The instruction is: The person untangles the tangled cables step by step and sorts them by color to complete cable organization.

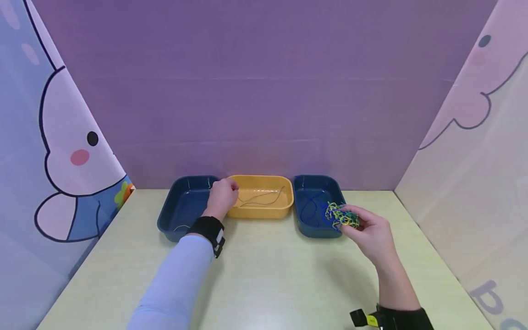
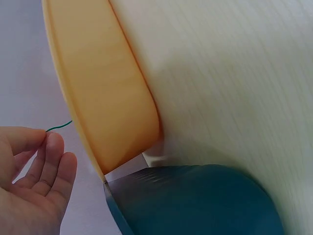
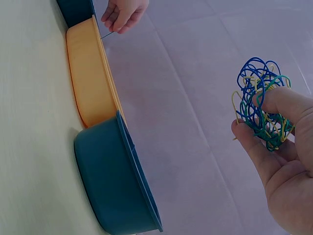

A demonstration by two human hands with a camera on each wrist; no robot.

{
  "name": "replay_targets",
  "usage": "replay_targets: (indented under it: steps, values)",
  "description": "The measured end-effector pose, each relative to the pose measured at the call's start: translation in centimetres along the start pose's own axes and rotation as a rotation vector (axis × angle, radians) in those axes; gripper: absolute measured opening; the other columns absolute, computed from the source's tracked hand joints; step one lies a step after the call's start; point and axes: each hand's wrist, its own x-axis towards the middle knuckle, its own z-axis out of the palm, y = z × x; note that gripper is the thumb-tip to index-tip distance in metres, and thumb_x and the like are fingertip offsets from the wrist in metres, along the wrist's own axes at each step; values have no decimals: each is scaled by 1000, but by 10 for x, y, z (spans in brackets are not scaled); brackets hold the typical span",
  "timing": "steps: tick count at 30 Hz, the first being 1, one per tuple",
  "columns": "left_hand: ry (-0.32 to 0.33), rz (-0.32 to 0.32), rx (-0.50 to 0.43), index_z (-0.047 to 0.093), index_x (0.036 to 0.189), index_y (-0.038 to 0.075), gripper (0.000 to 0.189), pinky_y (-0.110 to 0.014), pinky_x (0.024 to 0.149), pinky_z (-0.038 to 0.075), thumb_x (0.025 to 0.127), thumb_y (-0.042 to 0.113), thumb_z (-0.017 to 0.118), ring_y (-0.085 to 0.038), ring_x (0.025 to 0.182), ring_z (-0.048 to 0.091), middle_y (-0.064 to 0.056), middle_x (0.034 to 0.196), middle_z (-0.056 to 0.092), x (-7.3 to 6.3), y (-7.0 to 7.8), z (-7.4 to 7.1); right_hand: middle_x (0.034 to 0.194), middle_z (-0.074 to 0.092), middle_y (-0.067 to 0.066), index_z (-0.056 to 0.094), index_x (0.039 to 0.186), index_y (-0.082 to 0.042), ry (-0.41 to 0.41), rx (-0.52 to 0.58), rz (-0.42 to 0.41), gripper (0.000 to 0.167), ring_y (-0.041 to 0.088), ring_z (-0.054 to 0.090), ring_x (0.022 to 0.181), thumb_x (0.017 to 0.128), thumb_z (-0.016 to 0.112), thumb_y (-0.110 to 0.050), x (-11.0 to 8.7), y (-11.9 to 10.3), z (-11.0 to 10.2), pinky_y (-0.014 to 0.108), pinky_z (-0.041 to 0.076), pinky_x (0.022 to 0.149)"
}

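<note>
Right of and nearer than the yellow tray [image 1: 261,213], an unreadable yellow label [image 1: 372,321] sits before the right hand [image 1: 374,232], whose curled fingers pinch a strand tangle [image 1: 341,215], likely light, springy and best held whole, while at the tray's left end the left hand [image 1: 222,197] pinches a green strand [image 2: 59,127] between fingertips.

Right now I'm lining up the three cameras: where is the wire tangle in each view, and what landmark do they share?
Head: right of centre, below mid-height, the wire tangle is in the right hand, overlapping the right blue tray.
Left wrist: not in it.
Right wrist: right side, just above mid-height, in the same hand.
Shared landmark: the yellow tray, at upper left in both wrist views.
</note>
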Motion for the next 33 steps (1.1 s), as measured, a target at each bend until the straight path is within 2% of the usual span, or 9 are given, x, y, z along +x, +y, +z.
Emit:
replay_targets:
  steps: [6, 13, 18, 22, 26, 33]
  values:
    - [-73, -49, 16, 72, 106, 10, 18, -43, 89, 53, 94, 14, 59, -26, 98, 60, -7, 110, 68, -2, 2, -2, 107, 68, 11, 69, 112, -7, -10, 17, -6, 37, 9, 62, 71, 78, 72, 6, 0, -1, 2, 23, 55, 55]
    - [-41, 1, 37, 74, 106, 10, 20, -43, 93, 52, 94, 16, 60, -26, 102, 62, -8, 112, 70, 0, -3, -5, 105, 68, 11, 69, 112, -7, -8, 21, -13, 37, 9, 62, 69, 78, 72, 6, 3, 1, 4, 22, 54, 54]
    - [-40, -3, 28, 73, 109, 11, 20, -42, 93, 52, 94, 18, 61, -26, 103, 62, -8, 113, 69, 0, -3, -8, 105, 68, 14, 70, 112, -8, -9, 16, -15, 37, 10, 61, 68, 78, 72, 6, 4, 2, 4, 22, 53, 52]
    - [-33, 10, -16, 69, 117, 11, 26, -41, 94, 52, 94, 23, 62, -26, 104, 62, -9, 115, 68, -4, 3, -15, 104, 68, 14, 69, 112, -7, -11, 20, -14, 37, 10, 60, 67, 78, 72, 7, 4, 1, 4, 22, 52, 51]
    - [-10, 72, -108, 63, 125, 12, 37, -41, 93, 52, 93, 29, 64, -27, 108, 60, -10, 118, 65, -13, 13, -28, 105, 68, 15, 69, 112, -7, -17, 17, -11, 36, 10, 60, 68, 78, 71, 7, 4, 1, 4, 21, 52, 51]
    - [28, 167, -239, 49, 142, 19, 63, -46, 96, 50, 88, 47, 66, -26, 122, 54, -6, 140, 54, -35, 23, -48, 106, 68, 16, 68, 113, -7, -22, 5, -4, 36, 10, 60, 68, 79, 71, 5, 4, 1, 4, 21, 53, 53]
